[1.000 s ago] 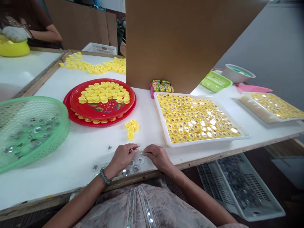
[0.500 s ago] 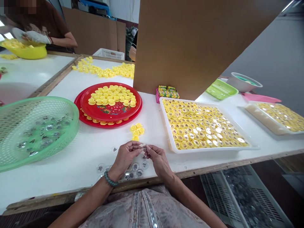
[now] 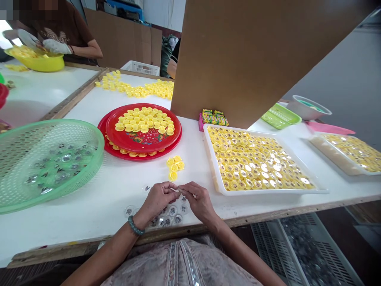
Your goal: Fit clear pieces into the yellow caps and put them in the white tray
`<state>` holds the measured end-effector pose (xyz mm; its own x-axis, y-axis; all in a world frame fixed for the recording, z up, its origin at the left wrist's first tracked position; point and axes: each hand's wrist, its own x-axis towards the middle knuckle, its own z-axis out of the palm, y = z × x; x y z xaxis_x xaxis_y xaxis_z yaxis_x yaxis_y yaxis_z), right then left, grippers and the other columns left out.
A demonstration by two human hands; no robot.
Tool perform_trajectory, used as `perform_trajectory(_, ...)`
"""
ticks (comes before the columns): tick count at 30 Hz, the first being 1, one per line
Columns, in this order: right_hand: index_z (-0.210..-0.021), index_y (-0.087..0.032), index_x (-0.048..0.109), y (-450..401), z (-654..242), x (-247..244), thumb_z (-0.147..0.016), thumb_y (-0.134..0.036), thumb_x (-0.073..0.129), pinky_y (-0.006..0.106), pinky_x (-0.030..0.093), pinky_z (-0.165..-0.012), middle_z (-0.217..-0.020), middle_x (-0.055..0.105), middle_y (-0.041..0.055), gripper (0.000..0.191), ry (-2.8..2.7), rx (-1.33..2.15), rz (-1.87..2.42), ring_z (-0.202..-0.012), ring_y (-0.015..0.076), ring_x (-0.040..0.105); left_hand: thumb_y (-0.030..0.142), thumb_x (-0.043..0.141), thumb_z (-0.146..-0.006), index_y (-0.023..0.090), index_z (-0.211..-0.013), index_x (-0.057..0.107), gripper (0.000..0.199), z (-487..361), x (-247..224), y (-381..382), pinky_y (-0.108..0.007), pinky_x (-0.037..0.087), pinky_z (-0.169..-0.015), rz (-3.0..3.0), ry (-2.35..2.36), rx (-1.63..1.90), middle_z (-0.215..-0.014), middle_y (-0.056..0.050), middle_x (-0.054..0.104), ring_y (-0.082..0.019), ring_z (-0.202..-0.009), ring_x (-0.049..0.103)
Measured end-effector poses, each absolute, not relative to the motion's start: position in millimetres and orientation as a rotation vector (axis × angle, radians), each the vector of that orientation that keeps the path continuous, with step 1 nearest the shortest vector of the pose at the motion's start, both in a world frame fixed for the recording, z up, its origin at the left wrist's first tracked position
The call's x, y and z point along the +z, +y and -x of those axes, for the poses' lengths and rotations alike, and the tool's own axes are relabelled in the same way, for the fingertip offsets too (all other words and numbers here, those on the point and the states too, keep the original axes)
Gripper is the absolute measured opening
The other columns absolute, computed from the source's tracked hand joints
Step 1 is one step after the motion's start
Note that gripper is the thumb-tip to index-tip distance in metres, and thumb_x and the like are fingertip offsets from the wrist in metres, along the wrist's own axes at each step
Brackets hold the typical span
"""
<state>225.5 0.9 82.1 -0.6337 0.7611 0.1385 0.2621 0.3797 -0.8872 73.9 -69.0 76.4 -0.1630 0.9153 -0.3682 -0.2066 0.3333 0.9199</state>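
Note:
My left hand (image 3: 157,199) and my right hand (image 3: 197,201) meet fingertip to fingertip above the white table (image 3: 205,174). Both are closed in a pinch around a tiny item, mostly hidden by the fingers. Under and between them lie several clear round discs (image 3: 173,210) with small dark prints; the left hand covers some. Just beyond the fingertips sits a small cluster of yellow round caps (image 3: 173,176). Farther off, more yellow caps (image 3: 144,128) cover part of a red plate (image 3: 110,133), stacked on another red plate with caps.
A green mesh basket (image 3: 89,169) of clear discs stands left. On the right is a white tray (image 3: 268,193) filled with yellow caps bearing clear discs. A brown cardboard panel (image 3: 238,59) rises behind. A gloved co-worker (image 3: 56,47) handles a yellow bowl (image 3: 49,65) at far left.
The view has shifted slightly, so the table things appear a little farther right. Both hands remain together in a pinch; the small printed piece glimpsed between the fingertips earlier is now more hidden.

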Motion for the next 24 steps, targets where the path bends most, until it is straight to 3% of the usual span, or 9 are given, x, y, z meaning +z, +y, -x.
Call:
perform_trajectory(5, -0.113, -0.021, 0.059, -3, -225, 83, -0.08, -0.02, 0.059, 0.024, 0.048, -0.062, -0.098, 0.063, 0.0061, 0.034, -2.364, 1.03, 0.811, -0.071, 0.0131, 0.06, 0.036, 0.065, -0.07, 0.016, -0.082, 0.056, 0.025, -73, 68, -71, -0.022, 0.044, -0.057, -0.677, 1.429, 1.188, -0.066, -0.003, 0.068, -0.014, -0.062, 0.062)
perform_trajectory(7, -0.111, -0.021, 0.06, -5, -222, 82, -0.075, -0.021, 0.064, 0.023, 0.047, -0.059, -0.096, 0.062, 0.0051, 0.036, -2.387, 0.97, 0.877, -0.067, 0.0125, 0.059, 0.04, 0.064, -0.07, 0.016, -0.081, 0.056, 0.028, -73, 67, -71, -0.021, 0.042, -0.053, -0.705, 1.447, 1.189, -0.063, -0.003, 0.067, -0.014, -0.059, 0.061)
perform_trajectory(10, -0.099, -0.021, 0.064, -3, -215, 82, -0.075, -0.019, 0.063, 0.022, 0.046, -0.059, -0.086, 0.062, 0.0029, 0.023, -2.361, 0.894, 0.958, -0.065, 0.0119, 0.058, 0.042, 0.062, -0.071, 0.016, -0.08, 0.056, 0.028, -71, 69, -66, -0.02, 0.037, -0.047, -0.769, 1.479, 1.17, -0.059, 0.0, 0.064, -0.012, -0.052, 0.057)
perform_trajectory(13, -0.092, -0.021, 0.065, 1, -211, 82, -0.077, -0.019, 0.061, 0.022, 0.046, -0.06, -0.082, 0.062, 0.0023, 0.016, -2.353, 0.866, 0.972, -0.066, 0.0119, 0.058, 0.04, 0.062, -0.071, 0.016, -0.078, 0.058, 0.026, -70, 70, -58, -0.022, 0.042, -0.053, -0.84, 1.541, 1.199, -0.062, -0.001, 0.065, -0.013, -0.057, 0.059)
perform_trajectory(19, -0.108, -0.022, 0.063, 6, -216, 78, -0.075, -0.017, 0.063, 0.021, 0.048, -0.059, -0.095, 0.064, 0.0039, 0.033, -2.279, 0.886, 1.012, -0.066, 0.0115, 0.059, 0.032, 0.068, -0.066, 0.016, -0.079, 0.055, 0.025, -81, 71, -45, -0.025, 0.048, -0.061, -0.648, 1.457, 1.296, -0.063, -0.001, 0.065, -0.014, -0.061, 0.062)
perform_trajectory(24, -0.097, -0.022, 0.066, 3, -219, 74, -0.072, -0.023, 0.069, 0.023, 0.05, -0.063, -0.082, 0.063, 0.0021, 0.025, -2.193, 1.011, 1.063, -0.065, 0.0124, 0.059, 0.033, 0.067, -0.068, 0.015, -0.084, 0.055, 0.026, -87, 72, -50, -0.027, 0.049, -0.069, -0.599, 1.38, 1.345, -0.074, -0.004, 0.069, -0.015, -0.069, 0.064)
